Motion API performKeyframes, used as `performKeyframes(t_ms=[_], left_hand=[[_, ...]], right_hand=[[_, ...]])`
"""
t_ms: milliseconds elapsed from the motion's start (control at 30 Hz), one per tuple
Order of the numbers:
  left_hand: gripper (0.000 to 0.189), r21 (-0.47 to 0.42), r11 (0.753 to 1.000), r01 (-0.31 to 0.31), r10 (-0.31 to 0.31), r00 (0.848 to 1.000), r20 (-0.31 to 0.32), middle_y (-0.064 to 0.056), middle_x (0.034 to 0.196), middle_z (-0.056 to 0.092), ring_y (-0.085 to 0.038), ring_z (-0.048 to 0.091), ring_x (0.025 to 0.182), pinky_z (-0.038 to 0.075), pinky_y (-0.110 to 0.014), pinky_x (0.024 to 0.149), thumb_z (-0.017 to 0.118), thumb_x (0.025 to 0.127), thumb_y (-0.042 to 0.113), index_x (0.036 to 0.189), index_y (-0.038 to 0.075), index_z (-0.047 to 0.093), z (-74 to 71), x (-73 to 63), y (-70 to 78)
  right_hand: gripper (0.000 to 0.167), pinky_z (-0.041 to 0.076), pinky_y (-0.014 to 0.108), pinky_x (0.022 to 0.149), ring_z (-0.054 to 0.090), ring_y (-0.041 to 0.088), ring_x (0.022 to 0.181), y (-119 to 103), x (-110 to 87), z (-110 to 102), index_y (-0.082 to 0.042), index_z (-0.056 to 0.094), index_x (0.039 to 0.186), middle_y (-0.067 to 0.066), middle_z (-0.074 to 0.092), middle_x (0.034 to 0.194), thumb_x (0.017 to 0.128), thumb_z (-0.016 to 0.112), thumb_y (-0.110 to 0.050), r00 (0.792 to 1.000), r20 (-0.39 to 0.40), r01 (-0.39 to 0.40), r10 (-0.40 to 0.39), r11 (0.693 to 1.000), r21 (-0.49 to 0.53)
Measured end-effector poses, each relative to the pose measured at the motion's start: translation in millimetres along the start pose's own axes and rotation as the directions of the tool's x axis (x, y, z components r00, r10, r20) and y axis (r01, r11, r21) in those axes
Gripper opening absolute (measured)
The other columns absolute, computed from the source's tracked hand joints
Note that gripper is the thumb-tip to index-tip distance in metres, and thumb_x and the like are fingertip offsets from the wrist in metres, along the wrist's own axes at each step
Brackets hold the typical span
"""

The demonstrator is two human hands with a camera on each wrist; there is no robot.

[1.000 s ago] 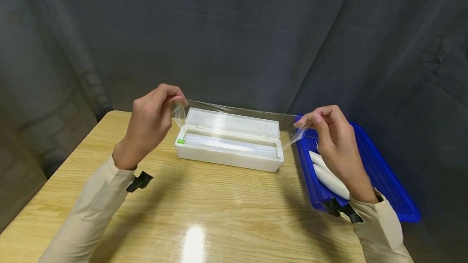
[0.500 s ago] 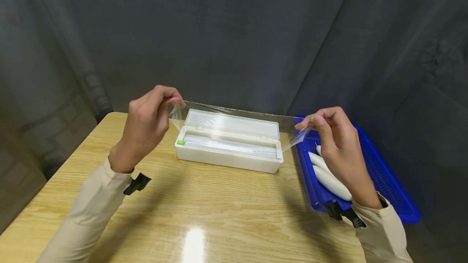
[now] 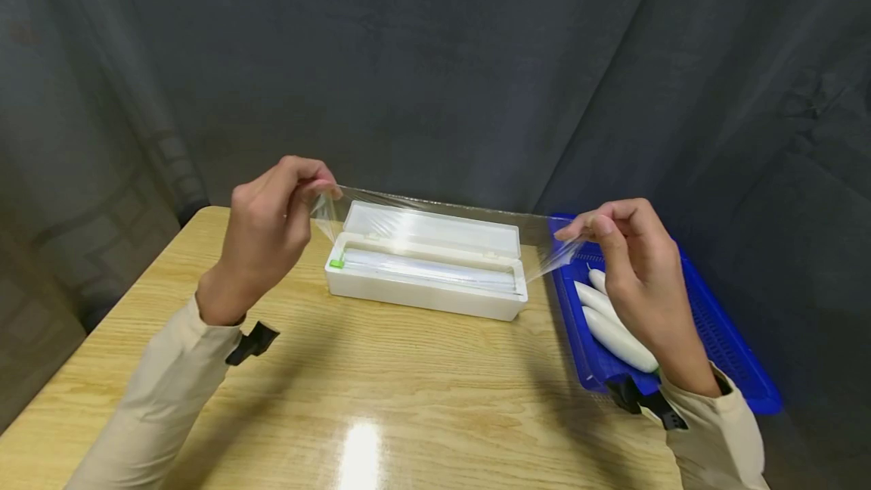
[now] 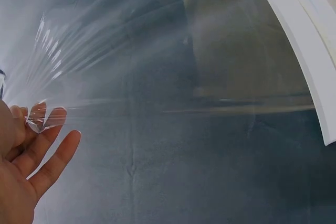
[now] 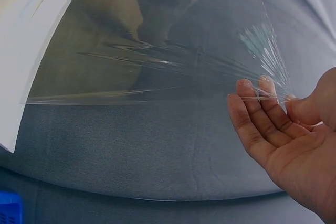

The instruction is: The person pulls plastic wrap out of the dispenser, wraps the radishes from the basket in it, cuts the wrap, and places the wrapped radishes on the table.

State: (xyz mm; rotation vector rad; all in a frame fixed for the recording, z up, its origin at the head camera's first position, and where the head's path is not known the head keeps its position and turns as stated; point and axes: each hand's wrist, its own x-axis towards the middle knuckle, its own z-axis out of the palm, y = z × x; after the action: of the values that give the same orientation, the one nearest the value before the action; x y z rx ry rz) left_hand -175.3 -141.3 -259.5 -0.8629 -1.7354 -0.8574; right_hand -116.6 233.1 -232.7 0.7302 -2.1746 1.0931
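Observation:
A clear sheet of cling film (image 3: 435, 207) is stretched taut between my two hands above a white dispenser box (image 3: 425, 303). My left hand (image 3: 267, 229) pinches its left corner between thumb and fingertips. At the other corner my right hand (image 3: 636, 271) pinches the film the same way, over the near part of a blue basket. Both wrist views show creases fanning out from the pinched corners. The film runs down to the box, whose lid (image 3: 435, 228) stands open at the back. Inside lies the film roll (image 3: 429, 269), and a green slider (image 3: 336, 264) sits at the left end.
On the right stands the blue basket (image 3: 731, 346), holding several white, elongated vegetables (image 3: 619, 339). The wooden table (image 3: 422, 384) extends in front of the box. A dark grey curtain (image 3: 435, 74) hangs close behind the table.
My hands have drifted slightly farther apart, the left one leftward and the right one rightward, keeping the film taut. The box and basket have stayed in place.

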Motion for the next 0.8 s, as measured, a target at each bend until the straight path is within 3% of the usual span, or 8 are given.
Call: performKeyframes(t_ms=[233, 567, 700, 800], left_hand=[[0.005, -0.018, 1.0, 0.019, -0.019, 1.0, 0.019, -0.017, 0.087, 0.07, -0.018, 0.054, 0.064, 0.032, -0.019, 0.063, 0.065, 0.097, -0.005, 0.098, -0.009, 0.063, -5.8, -2.0, 4.8], [0.008, -0.013, 1.0, 0.026, -0.026, 1.0, -0.004, -0.017, 0.086, 0.071, -0.019, 0.059, 0.068, 0.036, -0.017, 0.067, 0.069, 0.092, -0.011, 0.097, -0.01, 0.063, -9.6, 0.8, 10.0], [0.007, -0.012, 1.0, 0.021, -0.021, 0.999, -0.026, -0.016, 0.086, 0.072, -0.021, 0.061, 0.068, 0.038, -0.015, 0.07, 0.068, 0.096, -0.004, 0.097, -0.009, 0.064, -10.5, 0.9, 10.8], [0.017, -0.02, 1.0, 0.016, -0.017, 0.999, -0.048, -0.015, 0.086, 0.072, -0.022, 0.063, 0.069, 0.039, -0.013, 0.073, 0.064, 0.101, 0.008, 0.097, -0.009, 0.064, -10.0, 0.9, 10.7]], right_hand=[[0.014, 0.053, 0.019, 0.098, 0.07, 0.008, 0.1, -2.6, -1.4, -1.3, 0.016, 0.049, 0.104, -0.005, 0.073, 0.1, 0.11, 0.043, 0.004, 0.999, -0.001, 0.053, -0.053, 0.998, 0.016], [0.014, 0.054, 0.021, 0.098, 0.072, 0.011, 0.098, -8.0, -0.6, -3.0, 0.019, 0.049, 0.104, 0.0, 0.073, 0.098, 0.108, 0.043, 0.008, 0.997, -0.021, 0.069, -0.068, 0.996, 0.048], [0.014, 0.054, 0.021, 0.097, 0.072, 0.012, 0.098, -9.2, -1.0, -3.3, 0.02, 0.048, 0.103, 0.001, 0.074, 0.098, 0.108, 0.043, 0.008, 0.997, -0.027, 0.079, -0.078, 0.995, 0.066], [0.015, 0.055, 0.021, 0.096, 0.072, 0.013, 0.097, -9.5, -1.4, -3.7, 0.02, 0.048, 0.102, 0.002, 0.074, 0.098, 0.108, 0.043, 0.008, 0.996, -0.03, 0.085, -0.083, 0.993, 0.086]])
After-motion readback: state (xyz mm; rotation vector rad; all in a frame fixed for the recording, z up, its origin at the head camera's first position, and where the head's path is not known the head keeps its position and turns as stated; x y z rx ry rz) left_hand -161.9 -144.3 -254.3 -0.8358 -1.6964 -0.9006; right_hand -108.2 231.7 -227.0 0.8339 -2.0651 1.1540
